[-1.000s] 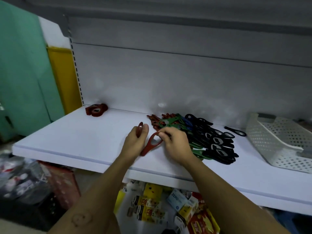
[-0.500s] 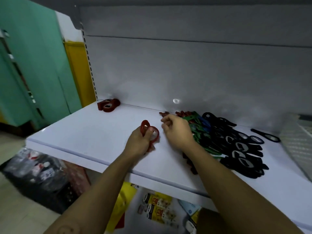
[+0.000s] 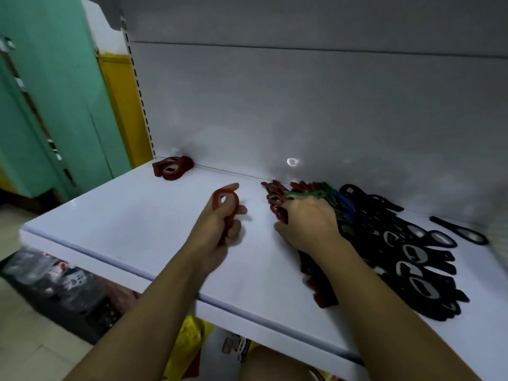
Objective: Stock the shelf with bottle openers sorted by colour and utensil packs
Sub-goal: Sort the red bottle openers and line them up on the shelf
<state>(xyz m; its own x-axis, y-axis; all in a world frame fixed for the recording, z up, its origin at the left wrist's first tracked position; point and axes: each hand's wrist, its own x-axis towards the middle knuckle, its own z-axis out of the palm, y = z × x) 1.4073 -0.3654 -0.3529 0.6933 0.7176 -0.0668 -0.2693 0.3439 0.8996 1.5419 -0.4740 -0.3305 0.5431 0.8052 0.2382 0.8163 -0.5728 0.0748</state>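
My left hand [image 3: 220, 229] grips a few red bottle openers [image 3: 226, 200] upright above the white shelf [image 3: 137, 229]. My right hand [image 3: 310, 224] reaches into the mixed pile of openers [image 3: 384, 243], its fingertips on the red ones [image 3: 275, 200] at the pile's left edge; whether they pinch one is hidden. The pile runs from red through green [image 3: 316, 193] and blue to many black ones. A small stack of red openers [image 3: 171, 167] lies at the shelf's back left corner.
A single black opener [image 3: 459, 229] lies apart at the right. A grey back panel [image 3: 302, 105] rises behind the shelf. Below the shelf sit packaged goods [image 3: 189, 350] and a dark crate [image 3: 55, 284] on the floor.
The right hand has gone back from beside the left hand into the pile's red openers. The left hand holds its red openers higher. The view has shifted left, so the white basket is out of frame.
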